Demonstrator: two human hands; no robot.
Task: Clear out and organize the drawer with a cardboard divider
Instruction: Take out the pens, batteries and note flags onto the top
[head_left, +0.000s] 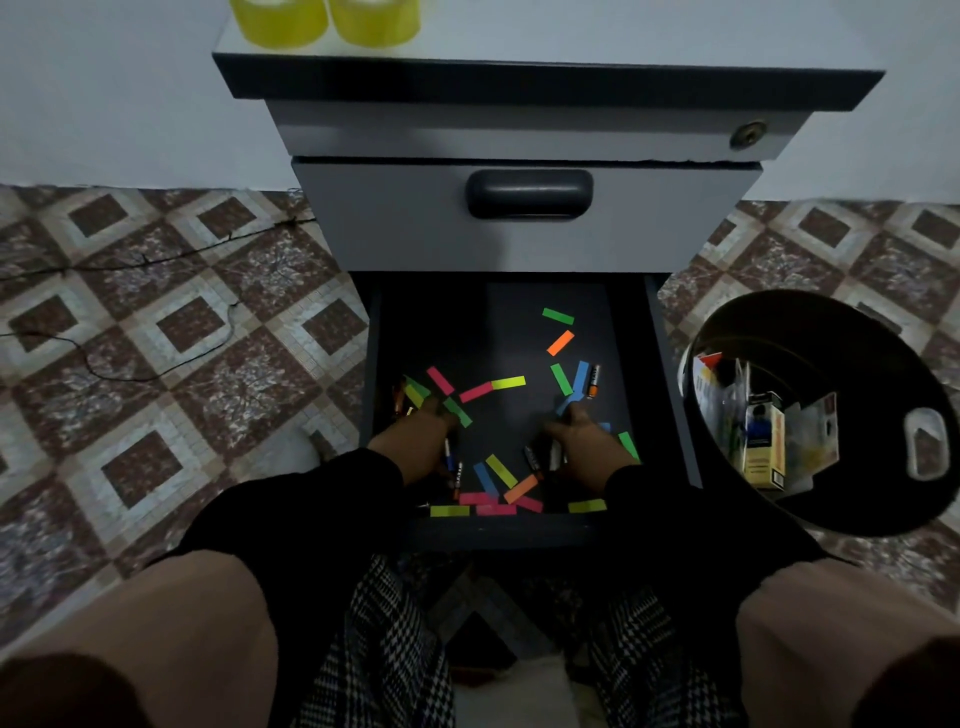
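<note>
**Drawer clear-out: risks and surroundings**

We find both hands down inside the open dark-grey metal bottom drawer (670, 395). Left hand (415, 441) grips what looks like thin pens or batteries under the palm. Right hand (587, 447) curls round a slim dark cylinder, poss. a battery; exact hold hard to read in low light.

Risks, our judgement:
- Small bright paper strips (508, 383) lie scattered ahead of, between and behind both hands. They are light, flat; a sweep could scatter them or push them into drawer corners.
- Orange-black battery (593, 381), just ahead of right hand, could roll when nudged.
- Poor light; dark items on the dark floor may get missed.
- No cardboard divider in view.

Surroundings: black round plastic bin (883, 364) w/ boxes and packets, well to the right of right hand. Patterned brown-and-cream tile floor (182, 322), thin black cable (93, 364) far left of left hand. Closed grey upper drawer (530, 213) beyond the hands; two yellow tape rolls (322, 21) on cabinet top.
</note>
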